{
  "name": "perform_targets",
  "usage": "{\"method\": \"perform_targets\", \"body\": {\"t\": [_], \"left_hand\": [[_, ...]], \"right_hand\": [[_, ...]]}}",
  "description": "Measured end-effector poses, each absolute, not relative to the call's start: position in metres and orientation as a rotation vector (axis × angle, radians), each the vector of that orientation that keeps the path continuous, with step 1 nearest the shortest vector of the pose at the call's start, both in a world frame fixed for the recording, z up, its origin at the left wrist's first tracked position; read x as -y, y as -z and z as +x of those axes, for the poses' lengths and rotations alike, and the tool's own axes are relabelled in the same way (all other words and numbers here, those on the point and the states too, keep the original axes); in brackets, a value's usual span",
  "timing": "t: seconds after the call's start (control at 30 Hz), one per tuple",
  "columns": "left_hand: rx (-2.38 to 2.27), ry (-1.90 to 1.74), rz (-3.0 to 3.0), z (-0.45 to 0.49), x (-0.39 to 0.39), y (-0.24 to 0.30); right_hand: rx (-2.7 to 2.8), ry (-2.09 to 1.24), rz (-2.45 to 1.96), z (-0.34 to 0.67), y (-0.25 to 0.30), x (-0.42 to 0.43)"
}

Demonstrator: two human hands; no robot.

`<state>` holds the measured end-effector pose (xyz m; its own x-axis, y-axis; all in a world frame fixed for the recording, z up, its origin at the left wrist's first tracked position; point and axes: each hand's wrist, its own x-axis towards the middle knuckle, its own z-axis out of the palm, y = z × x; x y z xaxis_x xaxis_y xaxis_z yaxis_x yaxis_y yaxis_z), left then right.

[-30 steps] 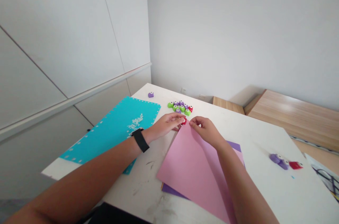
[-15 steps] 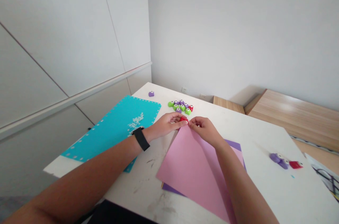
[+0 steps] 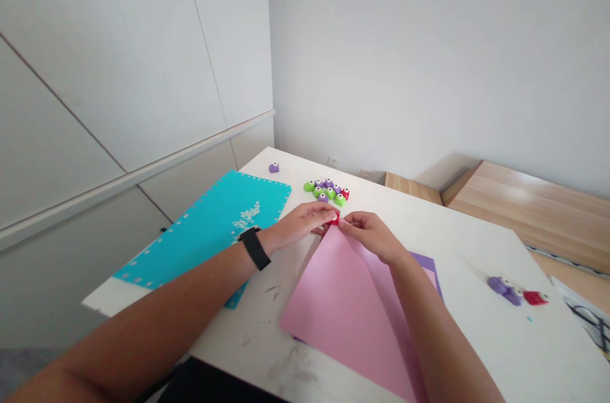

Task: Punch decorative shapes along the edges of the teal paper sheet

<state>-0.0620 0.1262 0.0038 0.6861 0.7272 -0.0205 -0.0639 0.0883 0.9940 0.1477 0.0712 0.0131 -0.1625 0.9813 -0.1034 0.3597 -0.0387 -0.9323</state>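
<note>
Drawn closer together since a moment earlier, the left hand (image 3: 298,225) and right hand (image 3: 369,239) meet at a red craft punch (image 3: 335,219) above a white table (image 3: 476,333). Left fingers clamp the punch while right fingers pinch the tip of a pink paper sheet (image 3: 343,320) against it, a purple sheet (image 3: 427,261) beneath. A slipping pinch could crease that tip, and a careless swing of the sheet might scatter the green and purple punches (image 3: 326,191) just beyond.

Pink paper (image 3: 343,320), red craft punch (image 3: 335,219), turquoise mat (image 3: 190,244)
</note>
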Motion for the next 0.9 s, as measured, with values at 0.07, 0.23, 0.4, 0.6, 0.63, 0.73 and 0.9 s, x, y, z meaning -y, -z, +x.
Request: {"method": "perform_targets", "body": {"t": [0.07, 0.23, 0.4, 0.6, 0.63, 0.73, 0.9], "left_hand": [[-0.606, -0.637, 1.332, -0.061, -0.125, -0.004], [-0.676, -0.61, 1.225, -0.061, -0.123, -0.004], [-0.7, -0.653, 1.289, -0.059, -0.121, -0.007], [-0.903, -0.749, 1.491, -0.064, -0.133, -0.001], [-0.932, -0.753, 1.52, -0.066, -0.137, 0.002], [-1.014, -0.764, 1.633, -0.073, -0.147, 0.008], [-1.102, -0.837, 1.875, -0.082, -0.157, 0.015]], "right_hand": [[1.546, -1.231, -1.416, 0.148, -0.013, -0.071], [1.435, -1.289, -1.379, 0.148, -0.015, -0.072], [1.419, -1.284, -1.418, 0.148, -0.015, -0.072], [1.432, -1.23, -1.435, 0.153, -0.012, -0.073], [1.451, -1.21, -1.437, 0.153, -0.012, -0.073], [1.562, -1.122, -1.453, 0.154, -0.011, -0.073], [1.765, -0.883, -1.542, 0.152, -0.003, -0.075]]}}
